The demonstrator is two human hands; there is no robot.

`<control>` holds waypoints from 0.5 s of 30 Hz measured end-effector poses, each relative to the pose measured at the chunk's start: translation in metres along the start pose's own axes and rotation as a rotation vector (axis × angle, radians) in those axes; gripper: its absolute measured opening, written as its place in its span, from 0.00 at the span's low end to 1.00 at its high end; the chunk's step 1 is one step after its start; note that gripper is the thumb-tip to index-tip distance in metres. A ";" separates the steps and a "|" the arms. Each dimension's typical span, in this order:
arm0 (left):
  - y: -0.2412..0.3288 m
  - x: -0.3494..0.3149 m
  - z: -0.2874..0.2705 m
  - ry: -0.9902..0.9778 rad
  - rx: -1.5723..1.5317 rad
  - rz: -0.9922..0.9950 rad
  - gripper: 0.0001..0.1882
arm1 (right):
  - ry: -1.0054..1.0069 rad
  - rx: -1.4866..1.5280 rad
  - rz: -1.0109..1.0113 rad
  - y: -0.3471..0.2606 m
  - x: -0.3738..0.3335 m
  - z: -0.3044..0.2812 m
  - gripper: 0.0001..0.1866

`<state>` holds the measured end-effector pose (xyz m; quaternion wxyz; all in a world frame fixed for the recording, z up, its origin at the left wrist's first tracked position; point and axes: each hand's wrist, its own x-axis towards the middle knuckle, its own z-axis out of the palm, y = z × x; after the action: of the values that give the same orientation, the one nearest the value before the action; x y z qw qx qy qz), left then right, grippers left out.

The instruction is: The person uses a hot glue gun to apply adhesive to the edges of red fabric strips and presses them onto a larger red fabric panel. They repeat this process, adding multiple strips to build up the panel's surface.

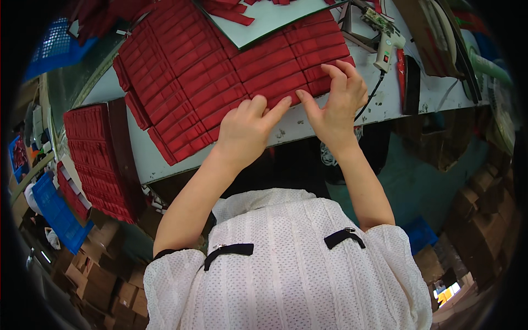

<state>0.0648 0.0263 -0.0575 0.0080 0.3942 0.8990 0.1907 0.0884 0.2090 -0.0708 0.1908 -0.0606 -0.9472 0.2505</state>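
Note:
Rows of folded red fabric-like pieces [214, 82] lie packed side by side across the white table; their exact kind is unclear. At their near edge, my left hand [246, 129] rests with its fingers curled down and partly hidden, its thumb stretched to the right, apart from them. My right hand [338, 107] is open at the near right corner, thumb and fingers spread and bent over the last row. The two thumbs point toward each other with a small gap between. Neither hand visibly holds anything.
A pale glue gun [386, 49] with a cord lies right of the rows. A white dark-edged panel [258, 25] overlaps their far side, with loose red strips [231, 12] on it. A stack of red pieces [99, 159] stands left. Cardboard boxes [102, 286] fill the floor left.

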 end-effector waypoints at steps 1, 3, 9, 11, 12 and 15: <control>-0.002 -0.005 0.000 0.017 -0.018 0.009 0.25 | 0.006 -0.002 0.005 0.000 0.000 0.000 0.31; -0.001 -0.019 -0.002 0.037 -0.004 -0.005 0.25 | 0.010 0.007 0.015 0.000 0.000 0.001 0.33; 0.000 -0.010 -0.014 0.115 -0.007 -0.003 0.21 | 0.043 0.065 0.026 0.015 0.008 -0.004 0.33; 0.002 0.018 -0.016 0.212 -0.051 0.080 0.21 | 0.129 0.114 0.016 0.029 0.023 -0.006 0.32; 0.006 0.036 -0.014 0.248 -0.061 0.146 0.22 | 0.152 0.113 -0.002 0.032 0.031 -0.005 0.31; -0.001 0.079 0.008 0.064 -0.097 0.359 0.29 | 0.225 0.148 -0.036 0.041 0.068 0.002 0.27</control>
<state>0.0109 0.0847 -0.0541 -0.0357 0.5411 0.8038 0.2446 0.0264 0.2582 -0.0704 0.3043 -0.0569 -0.8997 0.3076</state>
